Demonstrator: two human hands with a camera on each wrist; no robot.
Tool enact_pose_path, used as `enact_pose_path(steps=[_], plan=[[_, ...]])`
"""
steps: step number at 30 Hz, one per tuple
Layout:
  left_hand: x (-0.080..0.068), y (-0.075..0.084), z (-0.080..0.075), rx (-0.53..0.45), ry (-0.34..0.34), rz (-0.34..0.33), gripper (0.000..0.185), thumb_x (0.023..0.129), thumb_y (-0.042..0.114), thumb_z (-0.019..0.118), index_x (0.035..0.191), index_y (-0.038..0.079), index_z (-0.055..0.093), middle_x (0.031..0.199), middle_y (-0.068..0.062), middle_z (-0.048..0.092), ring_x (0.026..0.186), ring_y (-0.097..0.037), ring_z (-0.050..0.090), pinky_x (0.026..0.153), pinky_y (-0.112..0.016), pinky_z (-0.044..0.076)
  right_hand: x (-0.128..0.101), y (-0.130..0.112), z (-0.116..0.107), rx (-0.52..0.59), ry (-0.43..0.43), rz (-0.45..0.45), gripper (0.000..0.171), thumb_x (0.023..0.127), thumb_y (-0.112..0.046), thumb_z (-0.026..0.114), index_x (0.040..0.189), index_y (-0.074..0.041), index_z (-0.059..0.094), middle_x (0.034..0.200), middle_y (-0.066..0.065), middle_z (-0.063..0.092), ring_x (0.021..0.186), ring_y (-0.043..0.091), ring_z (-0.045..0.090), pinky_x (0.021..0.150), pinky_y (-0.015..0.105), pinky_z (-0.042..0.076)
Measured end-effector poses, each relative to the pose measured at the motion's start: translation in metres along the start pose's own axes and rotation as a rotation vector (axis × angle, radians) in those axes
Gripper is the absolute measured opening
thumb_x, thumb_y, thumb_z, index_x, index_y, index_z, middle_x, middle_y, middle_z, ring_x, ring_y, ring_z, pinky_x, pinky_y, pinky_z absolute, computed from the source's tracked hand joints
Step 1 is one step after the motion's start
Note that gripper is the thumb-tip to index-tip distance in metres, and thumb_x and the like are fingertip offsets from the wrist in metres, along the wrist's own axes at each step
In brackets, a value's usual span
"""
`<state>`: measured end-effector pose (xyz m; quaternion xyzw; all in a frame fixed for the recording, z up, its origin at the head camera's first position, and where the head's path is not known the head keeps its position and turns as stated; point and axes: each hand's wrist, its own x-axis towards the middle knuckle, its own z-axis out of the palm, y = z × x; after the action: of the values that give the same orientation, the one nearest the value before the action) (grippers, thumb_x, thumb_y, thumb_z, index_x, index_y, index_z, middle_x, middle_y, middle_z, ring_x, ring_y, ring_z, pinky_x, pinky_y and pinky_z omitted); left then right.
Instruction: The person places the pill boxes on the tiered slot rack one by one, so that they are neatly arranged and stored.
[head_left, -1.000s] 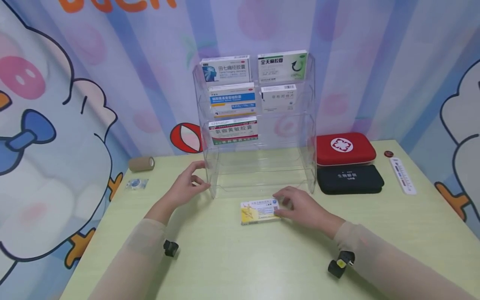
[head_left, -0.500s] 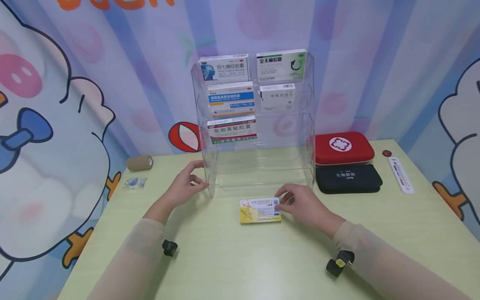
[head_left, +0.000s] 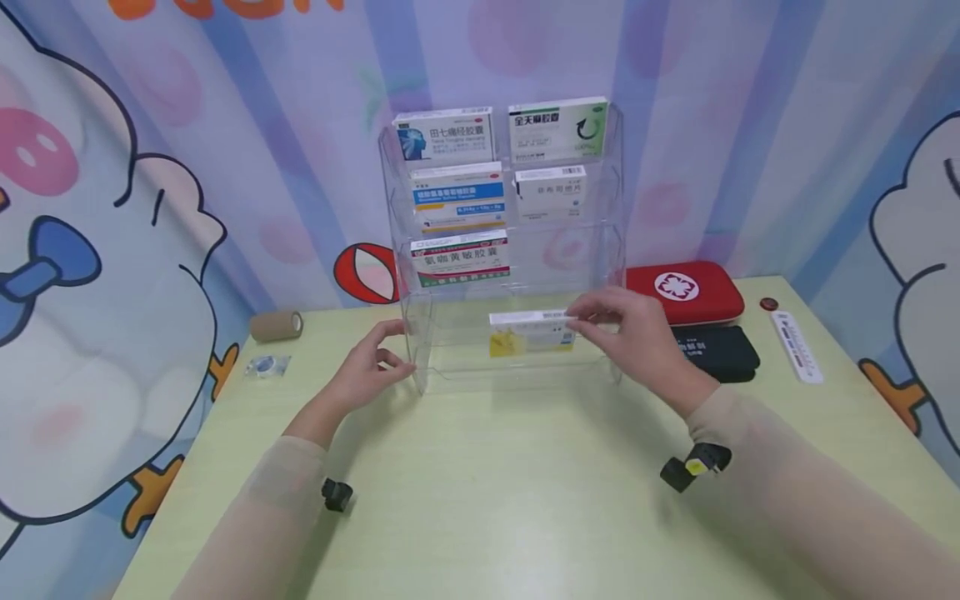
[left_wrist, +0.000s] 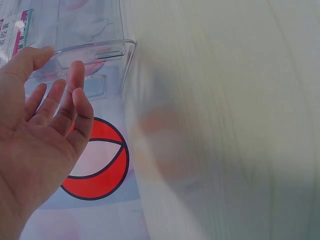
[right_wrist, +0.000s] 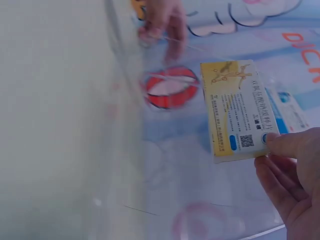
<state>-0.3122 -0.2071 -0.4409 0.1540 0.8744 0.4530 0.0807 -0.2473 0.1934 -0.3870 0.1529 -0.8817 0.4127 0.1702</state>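
right hand: pinches yellow medicine box by its end, lifted off the table at the lowest tier of the clear acrylic rack; left hand: fingers loose, spread, touching the rack's left front corner | red first-aid case behind right

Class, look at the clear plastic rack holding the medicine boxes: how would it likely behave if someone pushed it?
The clear rack looks tall and narrow, loaded mostly up top, so it may tip. Its thin plastic probably slides easily on the smooth table. The left hand rests at its corner, perhaps steadying it.
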Motion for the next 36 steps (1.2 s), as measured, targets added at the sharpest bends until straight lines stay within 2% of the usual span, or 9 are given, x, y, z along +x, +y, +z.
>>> enact_pose_path(steps=[6, 10, 14, 20, 27, 36], plan=[[0.001, -0.003, -0.003, 0.000, 0.004, 0.008, 0.070, 0.096, 0.011, 0.073, 0.155, 0.015, 0.036, 0.158, -0.010, 0.042, 0.097, -0.024, 0.065, 0.085, -0.032, 0.053, 0.044, -0.008, -0.031, 0.023, 0.178, -0.074, 0.024, 0.092, -0.015, 0.079, 0.116, -0.013, 0.077, 0.114, 0.002, 0.076, 0.097, 0.016, 0.072, 0.086, 0.015, 0.055], [0.000, -0.003, -0.003, -0.001, 0.010, 0.003, 0.069, 0.096, 0.011, 0.073, 0.155, 0.017, 0.037, 0.158, -0.010, 0.042, 0.097, -0.024, 0.065, 0.084, -0.031, 0.053, 0.069, -0.013, -0.042, 0.035, 0.292, -0.098, 0.023, 0.094, -0.017, 0.077, 0.116, -0.012, 0.077, 0.115, 0.000, 0.074, 0.100, 0.014, 0.073, 0.095, 0.019, 0.054], [-0.001, -0.003, -0.001, 0.004, 0.010, -0.015, 0.070, 0.096, 0.012, 0.073, 0.155, 0.019, 0.037, 0.158, -0.008, 0.042, 0.098, -0.023, 0.065, 0.084, -0.029, 0.053, 0.083, -0.016, -0.049, -0.013, 0.325, -0.104, 0.022, 0.094, -0.017, 0.077, 0.115, -0.012, 0.078, 0.115, 0.000, 0.074, 0.103, 0.012, 0.070, 0.096, 0.030, 0.056], [-0.001, -0.001, 0.001, 0.007, 0.008, -0.017, 0.070, 0.095, 0.013, 0.074, 0.155, 0.019, 0.037, 0.158, -0.007, 0.042, 0.097, -0.023, 0.065, 0.085, -0.030, 0.054, 0.085, -0.008, -0.051, -0.111, 0.265, -0.077, 0.021, 0.095, -0.015, 0.076, 0.115, -0.010, 0.078, 0.114, 0.006, 0.074, 0.103, 0.019, 0.067, 0.092, 0.042, 0.058], [-0.001, -0.001, 0.000, 0.013, 0.005, -0.018, 0.069, 0.096, 0.013, 0.073, 0.155, 0.018, 0.036, 0.159, -0.009, 0.041, 0.096, -0.022, 0.065, 0.084, -0.029, 0.053, 0.086, 0.003, -0.046, -0.183, 0.155, -0.063, 0.021, 0.095, -0.013, 0.075, 0.115, -0.007, 0.077, 0.114, 0.010, 0.072, 0.094, 0.025, 0.065, 0.085, 0.043, 0.058], [-0.002, 0.000, 0.001, -0.009, -0.007, -0.030, 0.070, 0.096, 0.014, 0.073, 0.155, 0.018, 0.036, 0.160, -0.009, 0.040, 0.097, -0.024, 0.064, 0.086, -0.032, 0.053, 0.086, 0.001, -0.041, -0.273, -0.004, -0.001, 0.027, 0.094, -0.010, 0.075, 0.121, -0.006, 0.074, 0.120, 0.014, 0.069, 0.103, 0.032, 0.065, 0.090, 0.049, 0.058]])
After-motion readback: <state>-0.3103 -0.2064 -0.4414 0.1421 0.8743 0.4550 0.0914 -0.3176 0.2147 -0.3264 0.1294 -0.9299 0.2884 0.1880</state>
